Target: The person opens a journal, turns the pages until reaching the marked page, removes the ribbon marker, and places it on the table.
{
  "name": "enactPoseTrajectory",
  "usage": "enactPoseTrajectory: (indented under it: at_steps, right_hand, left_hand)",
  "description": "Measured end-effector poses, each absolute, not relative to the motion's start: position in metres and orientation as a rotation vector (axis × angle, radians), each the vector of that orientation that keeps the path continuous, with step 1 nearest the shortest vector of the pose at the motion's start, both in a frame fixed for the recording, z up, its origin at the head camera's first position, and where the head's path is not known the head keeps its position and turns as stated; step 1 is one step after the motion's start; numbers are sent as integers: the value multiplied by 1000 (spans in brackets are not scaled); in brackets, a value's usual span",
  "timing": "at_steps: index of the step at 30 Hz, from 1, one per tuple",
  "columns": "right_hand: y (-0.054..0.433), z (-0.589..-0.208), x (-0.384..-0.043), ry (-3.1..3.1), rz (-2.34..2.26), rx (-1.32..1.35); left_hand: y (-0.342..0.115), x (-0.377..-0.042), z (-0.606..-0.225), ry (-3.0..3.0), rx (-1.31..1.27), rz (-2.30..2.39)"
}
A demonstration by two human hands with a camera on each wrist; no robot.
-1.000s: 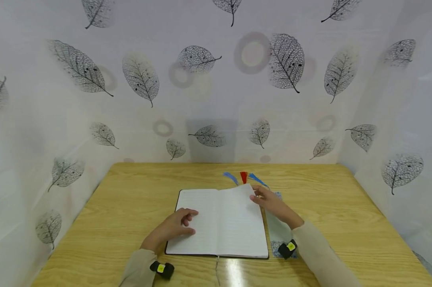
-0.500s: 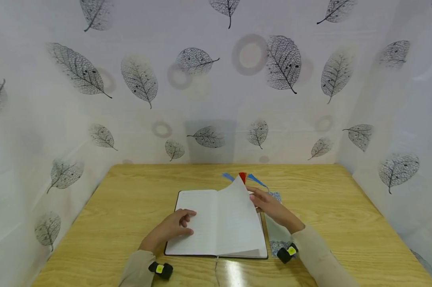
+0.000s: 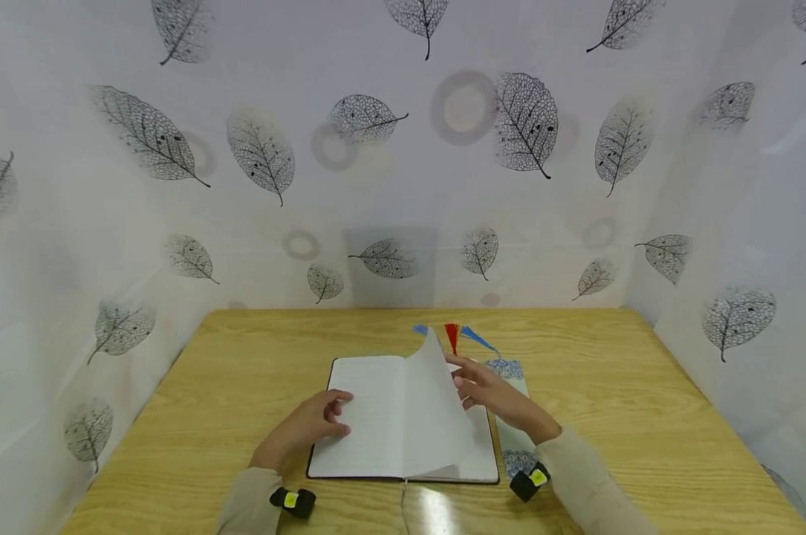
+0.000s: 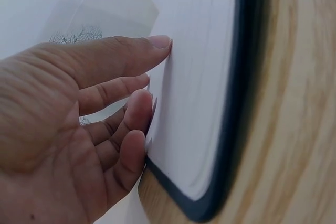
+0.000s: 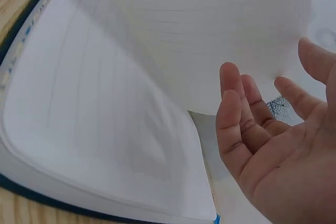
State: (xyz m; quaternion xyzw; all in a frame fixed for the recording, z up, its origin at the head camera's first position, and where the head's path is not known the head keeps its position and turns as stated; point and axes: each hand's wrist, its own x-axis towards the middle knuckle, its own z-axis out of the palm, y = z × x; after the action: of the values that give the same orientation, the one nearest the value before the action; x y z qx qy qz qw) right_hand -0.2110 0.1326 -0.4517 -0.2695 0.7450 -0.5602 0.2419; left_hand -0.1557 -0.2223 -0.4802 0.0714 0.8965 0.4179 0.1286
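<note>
The left hand point(image 3: 305, 423), loosely curved and gripping nothing, rests on the notebook point(image 3: 376, 379), which lies open on the table point(image 3: 242, 349). The lifted page point(image 3: 432, 416) now leans further left than a second ago, so its turn seems partway done. The right hand point(image 3: 499, 390), fingers relaxed, apparently nudges it without pinching.

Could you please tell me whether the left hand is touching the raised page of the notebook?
Apart: the head view shows a stretch of flat left page between the left hand and the raised page.
</note>
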Motion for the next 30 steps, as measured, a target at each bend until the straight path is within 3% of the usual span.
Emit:
enactPoseTrajectory:
  at_steps: [30]
  right_hand:
    - [69,-474,-188,2089,-1334,-753]
  left_hand:
    - [-260,-155,-471,2548,58,1360]
